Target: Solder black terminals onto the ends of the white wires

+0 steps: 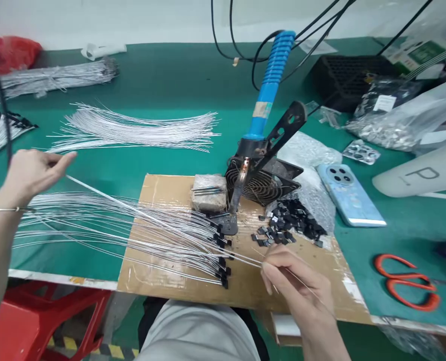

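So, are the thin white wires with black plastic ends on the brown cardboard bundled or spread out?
Spread out: the wires fan leftward past the cardboard, gaps between strands, no tie visible.

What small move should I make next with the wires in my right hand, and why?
Probably guide the white wires in your right hand toward the soldering iron: the wire bundle lying on the cardboard ends in black connectors, while I see none on the wires you hold.
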Demonstrator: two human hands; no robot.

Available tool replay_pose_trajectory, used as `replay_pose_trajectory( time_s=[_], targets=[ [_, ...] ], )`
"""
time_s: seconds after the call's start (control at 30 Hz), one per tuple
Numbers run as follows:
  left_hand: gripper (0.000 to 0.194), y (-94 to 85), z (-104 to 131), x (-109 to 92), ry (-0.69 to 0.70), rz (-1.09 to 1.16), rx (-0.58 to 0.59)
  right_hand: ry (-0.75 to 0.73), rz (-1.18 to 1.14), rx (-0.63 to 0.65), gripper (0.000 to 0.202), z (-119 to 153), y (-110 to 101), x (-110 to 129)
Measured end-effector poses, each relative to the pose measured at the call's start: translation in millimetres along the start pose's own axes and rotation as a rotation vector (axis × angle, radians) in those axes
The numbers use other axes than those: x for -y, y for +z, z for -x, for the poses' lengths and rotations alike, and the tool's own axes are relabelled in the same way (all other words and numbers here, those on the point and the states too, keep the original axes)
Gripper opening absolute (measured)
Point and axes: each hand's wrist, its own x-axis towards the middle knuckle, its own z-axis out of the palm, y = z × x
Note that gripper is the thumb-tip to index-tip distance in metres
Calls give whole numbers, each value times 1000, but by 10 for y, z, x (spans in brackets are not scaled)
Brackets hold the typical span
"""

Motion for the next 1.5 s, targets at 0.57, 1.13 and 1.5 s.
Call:
replay_pose_trajectory(
  time_s=[0.57,1.13,1.5],
  targets=[
    [27,1586,1027,-2546,156,451,324,13,102,198,15,-186,274,43],
    [19,1562,900,-2467,-207,742,497,90,36,135,22,-157,317,9],
    [22,1625,924,-2485,-356,752,487,-9,43,-107,19,-175,406,-27]
  ],
)
